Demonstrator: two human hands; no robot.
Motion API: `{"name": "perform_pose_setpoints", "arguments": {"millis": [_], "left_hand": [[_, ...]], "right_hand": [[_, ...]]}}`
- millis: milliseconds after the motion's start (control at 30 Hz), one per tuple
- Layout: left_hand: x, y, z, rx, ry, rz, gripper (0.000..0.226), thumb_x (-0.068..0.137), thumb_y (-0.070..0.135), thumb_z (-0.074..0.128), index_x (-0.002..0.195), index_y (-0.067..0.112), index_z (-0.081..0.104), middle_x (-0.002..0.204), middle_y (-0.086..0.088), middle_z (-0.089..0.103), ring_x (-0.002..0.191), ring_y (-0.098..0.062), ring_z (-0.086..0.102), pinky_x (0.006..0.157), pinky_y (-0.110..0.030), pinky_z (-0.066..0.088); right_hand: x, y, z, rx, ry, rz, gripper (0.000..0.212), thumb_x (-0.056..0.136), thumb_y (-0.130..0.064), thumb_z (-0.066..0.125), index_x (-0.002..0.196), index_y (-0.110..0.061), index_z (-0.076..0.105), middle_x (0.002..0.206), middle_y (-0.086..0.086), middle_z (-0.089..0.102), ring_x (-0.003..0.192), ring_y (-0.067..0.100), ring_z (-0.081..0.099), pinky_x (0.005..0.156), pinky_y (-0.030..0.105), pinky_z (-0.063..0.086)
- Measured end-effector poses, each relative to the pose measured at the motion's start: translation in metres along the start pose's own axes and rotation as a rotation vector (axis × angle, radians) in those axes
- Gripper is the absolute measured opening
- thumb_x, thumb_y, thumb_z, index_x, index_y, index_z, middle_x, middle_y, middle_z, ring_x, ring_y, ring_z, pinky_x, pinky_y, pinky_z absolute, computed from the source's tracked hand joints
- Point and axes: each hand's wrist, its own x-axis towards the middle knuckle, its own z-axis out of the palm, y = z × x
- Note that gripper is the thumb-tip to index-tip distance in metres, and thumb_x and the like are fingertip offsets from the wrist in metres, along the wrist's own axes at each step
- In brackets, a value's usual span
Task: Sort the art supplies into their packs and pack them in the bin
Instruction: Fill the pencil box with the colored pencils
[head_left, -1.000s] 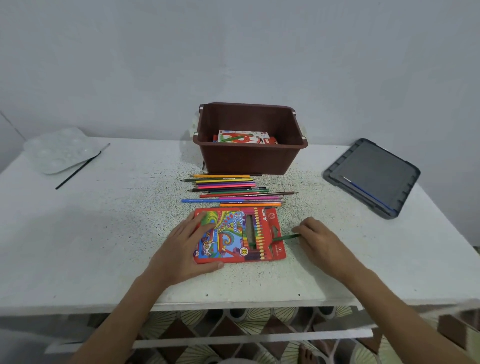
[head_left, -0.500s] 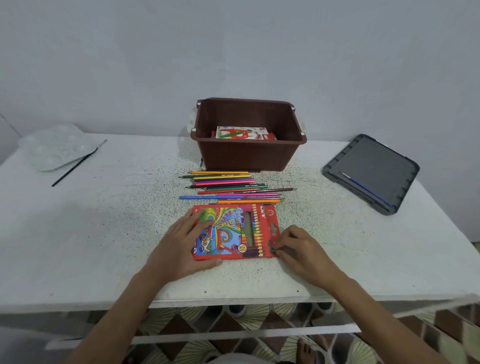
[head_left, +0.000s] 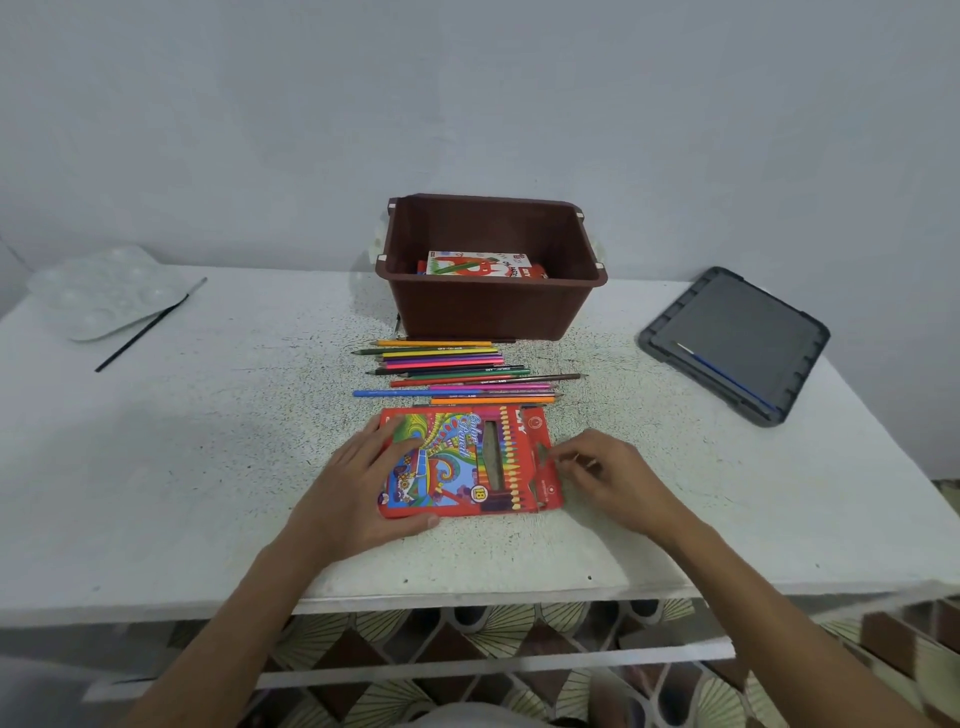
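1. My left hand (head_left: 358, 483) lies flat with the fingers spread on the left half of the pencil pack (head_left: 457, 467). It pins the pack to the table (head_left: 208, 467) at the near edge and isn't curled round anything.
2. My right hand (head_left: 618, 475) is at the pack's open right end, by the flap (head_left: 543, 457). The fingertips pinch a pencil (head_left: 584, 460), and only a short pale stub of it shows, so I reckon the rest is already inside.
3. My tip for this bit is to keep the pencil low and level with the table and push along the pack's length, not down. The left palm needs to stay heavy, or the thin card probably skates off to the left.
4. The flap should stay folded out of the way, since it looks like it would catch a tip easily.
5. The loose pencils (head_left: 457, 371) lie in a row just beyond the pack, between it and the brown bin (head_left: 488, 306). There are plenty left, so I'd say the sorting is nowhere near done. I'd take the nearest one each time.
6. For writing, the pack front says "Color Pencil" in curly script, with "18" in a yellow circle near the bottom.
7. A red-and-white box (head_left: 478, 264) already sits in the bin. Its lettering and the print on the pencil barrels are too small to read.
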Motion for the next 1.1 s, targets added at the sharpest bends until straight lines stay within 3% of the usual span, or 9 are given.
{"name": "perform_pose_setpoints", "arguments": {"millis": [267,533,633,867,1100], "left_hand": [[0.000,0.001,0.000,0.000,0.005,0.005,0.095,0.070,0.088,0.052,0.143,0.026,0.043,0.157,-0.001,0.031,0.147,-0.023,0.025,0.110,-0.050,0.035],[0.000,0.002,-0.001,0.001,0.002,0.001,0.096,0.070,0.087,0.053,0.143,0.026,0.043,0.157,0.000,0.031,0.147,-0.022,0.024,0.109,-0.052,0.038],[0.001,0.002,-0.001,-0.004,0.004,0.001,0.095,0.070,0.087,0.054,0.142,0.026,0.044,0.156,0.000,0.033,0.146,-0.023,0.026,0.108,-0.054,0.040],[0.001,0.002,-0.002,-0.011,-0.005,-0.008,0.096,0.070,0.088,0.052,0.143,0.026,0.043,0.157,0.000,0.032,0.146,-0.023,0.025,0.108,-0.054,0.039],[0.000,0.003,-0.004,-0.025,0.000,-0.008,0.097,0.069,0.088,0.052,0.143,0.026,0.043,0.157,0.000,0.032,0.147,-0.021,0.025,0.109,-0.052,0.038]], "right_hand": [[0.041,0.003,-0.006,-0.245,0.170,0.037,0.028,0.098,-0.017,0.052,0.124,-0.015,0.064,0.114,0.000,0.059,0.086,0.009,0.056,0.070,0.025,0.044],[0.064,0.004,-0.002,-0.412,0.097,-0.063,0.032,0.099,-0.023,0.052,0.129,-0.024,0.061,0.114,0.005,0.057,0.099,0.022,0.060,0.071,0.034,0.053],[0.066,0.007,0.000,-0.446,0.052,-0.070,0.030,0.098,-0.028,0.055,0.126,-0.026,0.064,0.116,0.006,0.057,0.103,0.023,0.060,0.075,0.038,0.055],[0.069,0.013,0.002,-0.507,0.080,-0.144,0.023,0.097,-0.025,0.055,0.116,-0.017,0.065,0.108,0.006,0.058,0.093,0.025,0.061,0.066,0.039,0.055],[0.075,0.012,-0.003,-0.600,0.062,-0.184,0.016,0.097,-0.022,0.052,0.102,-0.010,0.060,0.103,0.005,0.060,0.091,0.025,0.059,0.068,0.038,0.053]]}}
